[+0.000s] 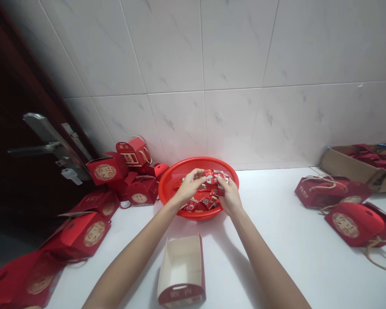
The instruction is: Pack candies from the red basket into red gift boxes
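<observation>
Both of my hands are over a red plastic basket [198, 216] that holds several red wrapped candies [190, 207]. My left hand [190, 185] pinches the left end of a red and white candy packet [210, 176]. On the packet's right side, the fingers of my right hand [230, 195] are closed on red and white wrappers; how many pieces they hold I cannot tell. Nearer to me, between my forearms, an open box [182, 262] with dark red outer sides and a pale inside stands on the white table [263, 223]. Its inside shows no contents.
Several red gift boxes [94, 234] line the left side, some stacked near the wall. Two red boxes with rope handles [354, 223] lie at the right. Behind them, a cardboard box [344, 165] holds dark red items. A tiled wall and a door with a handle border the table.
</observation>
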Tool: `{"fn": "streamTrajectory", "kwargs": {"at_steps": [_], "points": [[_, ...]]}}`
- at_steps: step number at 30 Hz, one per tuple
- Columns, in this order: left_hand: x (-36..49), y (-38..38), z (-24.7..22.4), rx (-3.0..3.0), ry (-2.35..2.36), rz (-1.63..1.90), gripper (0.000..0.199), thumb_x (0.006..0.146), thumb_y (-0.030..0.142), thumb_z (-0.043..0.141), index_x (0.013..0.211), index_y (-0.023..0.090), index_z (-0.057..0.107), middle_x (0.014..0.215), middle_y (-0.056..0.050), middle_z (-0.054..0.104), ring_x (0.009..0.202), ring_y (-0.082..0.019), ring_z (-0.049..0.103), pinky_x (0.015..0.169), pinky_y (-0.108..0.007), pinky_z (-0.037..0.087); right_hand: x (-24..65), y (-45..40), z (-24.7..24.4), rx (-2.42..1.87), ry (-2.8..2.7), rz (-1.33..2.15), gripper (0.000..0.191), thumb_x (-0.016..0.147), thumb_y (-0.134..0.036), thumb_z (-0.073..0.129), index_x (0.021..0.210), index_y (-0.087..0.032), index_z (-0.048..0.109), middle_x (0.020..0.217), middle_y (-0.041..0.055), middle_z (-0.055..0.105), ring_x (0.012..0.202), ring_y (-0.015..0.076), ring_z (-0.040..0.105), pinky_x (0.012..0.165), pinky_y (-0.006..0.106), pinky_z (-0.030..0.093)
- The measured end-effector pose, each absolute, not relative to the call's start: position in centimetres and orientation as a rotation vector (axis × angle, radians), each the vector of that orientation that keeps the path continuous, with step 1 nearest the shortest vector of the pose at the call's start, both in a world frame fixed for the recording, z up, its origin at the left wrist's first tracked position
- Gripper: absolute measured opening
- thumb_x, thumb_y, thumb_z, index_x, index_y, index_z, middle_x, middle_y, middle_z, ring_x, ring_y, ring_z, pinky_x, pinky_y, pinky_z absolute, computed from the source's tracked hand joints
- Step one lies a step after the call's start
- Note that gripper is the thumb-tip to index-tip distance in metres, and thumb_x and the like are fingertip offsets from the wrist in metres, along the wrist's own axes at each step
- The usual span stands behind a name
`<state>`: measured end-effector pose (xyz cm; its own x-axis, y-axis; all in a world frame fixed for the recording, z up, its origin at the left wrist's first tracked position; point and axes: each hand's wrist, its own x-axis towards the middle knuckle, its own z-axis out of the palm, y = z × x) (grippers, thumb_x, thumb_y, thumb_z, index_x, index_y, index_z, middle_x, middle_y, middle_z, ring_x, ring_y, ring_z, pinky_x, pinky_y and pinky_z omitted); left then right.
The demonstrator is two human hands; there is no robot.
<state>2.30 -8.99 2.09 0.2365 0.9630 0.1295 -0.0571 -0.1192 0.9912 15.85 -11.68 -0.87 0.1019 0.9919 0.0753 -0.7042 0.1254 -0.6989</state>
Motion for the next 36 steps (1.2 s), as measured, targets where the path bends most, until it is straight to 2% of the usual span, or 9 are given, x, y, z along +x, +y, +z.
{"fn": "streamTrajectory", "kwargs": {"at_steps": [4, 8, 11, 15, 21, 27, 30, 33, 36], "points": [[2.4, -9.4, 2.3, 1.28, 0.955, 1.106, 0.032, 0.071, 0.028, 0.081, 0.093, 0.017, 0.061, 0.081, 0.0, 0.068, 0.078, -0.016, 0.068, 0.07, -0.027, 0.057, 15.8, -12.0, -0.7, -0.634, -0.676, 1.348, 0.049, 0.063, -0.042, 0.087, 0.098, -0.018, 0.064, 0.087, 0.0039, 0.076, 0.079, 0.0226, 0.073, 0.06, 0.03, 0.057], [2.3, -9.8, 2.5, 1.2, 0.959, 1.11, 0.036, 0.073, 0.033, 0.081, 0.097, 0.018, 0.059, 0.083, 0.0, 0.068, 0.076, -0.015, 0.068, 0.072, -0.029, 0.058, 15.8, -12.4, -0.5, -0.701, -0.726, 1.327, 0.053, 0.061, -0.043, 0.088, 0.1, -0.02, 0.061, 0.086, 0.0003, 0.074, 0.067, 0.0164, 0.068, 0.051, 0.024, 0.05], [1.9, -10.0, 2.3, 1.283, 0.937, 1.108, 0.045, 0.067, 0.034, 0.086, 0.101, 0.017, 0.062, 0.089, -0.002, 0.069, 0.084, -0.017, 0.069, 0.08, -0.033, 0.058, 15.9, -12.5, -0.4, -0.749, -0.778, 1.341, 0.053, 0.06, -0.042, 0.089, 0.101, -0.021, 0.061, 0.084, -0.0022, 0.072, 0.064, 0.013, 0.065, 0.054, 0.023, 0.05], [0.8, -10.3, 2.1, 1.474, 0.924, 1.126, 0.053, 0.062, 0.033, 0.088, 0.106, 0.016, 0.065, 0.094, -0.003, 0.07, 0.088, -0.019, 0.07, 0.088, -0.038, 0.057, 15.9, -12.8, -0.1, -0.771, -0.871, 1.355, 0.054, 0.061, -0.043, 0.089, 0.103, -0.021, 0.06, 0.084, -0.0019, 0.072, 0.068, 0.0142, 0.066, 0.06, 0.025, 0.053], [-1.1, -12.4, 3.5, 1.722, 0.973, 1.187, 0.046, 0.071, 0.036, 0.083, 0.11, 0.018, 0.068, 0.108, -0.009, 0.073, 0.102, -0.025, 0.068, 0.087, -0.036, 0.057, 15.9, -13.9, 1.1, -0.787, -1.066, 1.339, 0.051, 0.065, -0.043, 0.087, 0.105, -0.021, 0.063, 0.098, 0.0034, 0.074, 0.086, 0.0201, 0.071, 0.071, 0.031, 0.058], [-2.8, -14.6, 4.3, 1.787, 0.915, 1.206, 0.042, 0.075, 0.035, 0.082, 0.111, 0.018, 0.068, 0.103, -0.007, 0.072, 0.091, -0.02, 0.067, 0.082, -0.033, 0.057, 15.9, -15.4, 2.4, -0.784, -1.226, 1.452, 0.055, 0.066, -0.041, 0.088, 0.112, -0.024, 0.063, 0.092, 0.0008, 0.073, 0.077, 0.0186, 0.07, 0.069, 0.032, 0.058], [-3.5, -15.5, 4.2, 1.781, 0.946, 1.175, 0.046, 0.074, 0.035, 0.082, 0.114, 0.019, 0.066, 0.108, -0.007, 0.07, 0.084, -0.018, 0.065, 0.078, -0.032, 0.057, 15.8, -15.9, 2.8, -0.779, -1.317, 1.481, 0.06, 0.068, -0.039, 0.088, 0.121, -0.029, 0.062, 0.102, 0.001, 0.072, 0.083, 0.0189, 0.07, 0.072, 0.032, 0.057], [-4.7, -16.6, 4.8, 1.816, 0.965, 1.126, 0.052, 0.076, 0.036, 0.082, 0.121, 0.022, 0.06, 0.118, -0.007, 0.065, 0.087, -0.017, 0.065, 0.08, -0.032, 0.057, 15.7, -16.4, 3.2, -0.744, -1.4, 1.45, 0.059, 0.07, -0.037, 0.087, 0.124, -0.031, 0.063, 0.112, 0.0023, 0.071, 0.097, 0.0211, 0.069, 0.084, 0.035, 0.056], [-6.8, -18.3, 6.3, 1.919, 1.022, 0.984, 0.038, 0.084, 0.039, 0.075, 0.115, 0.023, 0.06, 0.116, -0.006, 0.065, 0.095, -0.018, 0.067, 0.085, -0.031, 0.056, 16.1, -17.1, 4.0, -0.715, -1.508, 1.433, 0.054, 0.069, -0.033, 0.088, 0.118, -0.028, 0.067, 0.121, 0.0044, 0.069, 0.103, 0.023, 0.068, 0.089, 0.037, 0.055]]}}
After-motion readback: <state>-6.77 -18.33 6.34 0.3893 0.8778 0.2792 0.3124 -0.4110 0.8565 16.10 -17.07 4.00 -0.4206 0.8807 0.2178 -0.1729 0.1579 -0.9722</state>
